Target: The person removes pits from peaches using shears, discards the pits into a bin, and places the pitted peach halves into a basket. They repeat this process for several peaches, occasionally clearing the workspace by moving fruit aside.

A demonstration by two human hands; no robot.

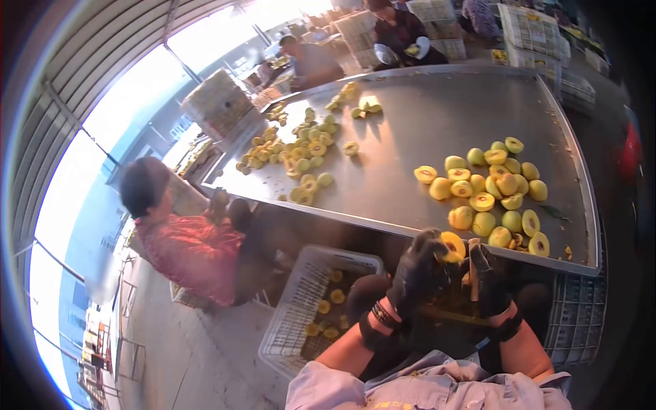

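Observation:
My left hand (420, 270), in a dark glove, is closed around a halved yellow peach (452, 247) with its cut face showing. Beside it my right hand (489, 279), gloved too, is closed on a narrow tool with a wooden-looking handle (472, 268); its working end cannot be made out. Both hands are over my lap, just below the near edge of a metal table (403, 147). On the table in front of them lies a pile of whole and cut peaches (506, 183), some with the pit visible.
A white plastic basket (280, 328) with several peach halves (331, 304) stands on the floor at my left. A co-worker in a red shirt (195, 253) sits beyond it. More peaches (307, 143) lie across the table's left. Stacked crates (529, 37) stand behind; a dark crate (577, 318) is at right.

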